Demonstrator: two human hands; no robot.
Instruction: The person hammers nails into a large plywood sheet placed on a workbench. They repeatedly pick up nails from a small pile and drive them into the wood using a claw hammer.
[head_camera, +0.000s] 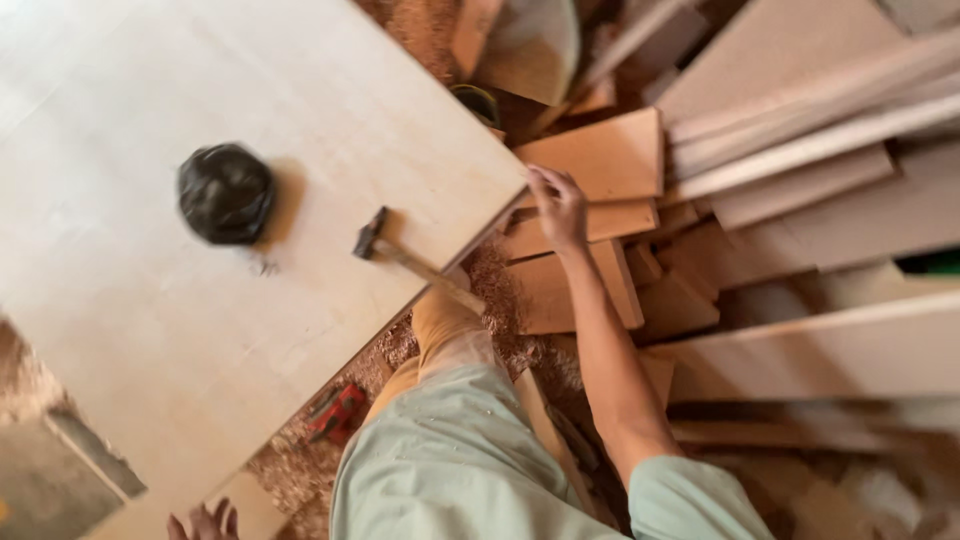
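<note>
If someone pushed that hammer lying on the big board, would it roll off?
Probably not. The hammer lies flat on the plywood sheet, and its blocky head would likely stop it rolling. It may slide instead, since the sheet looks smooth. Its handle end already pokes past the edge, so a push that way could tip it off.
</note>
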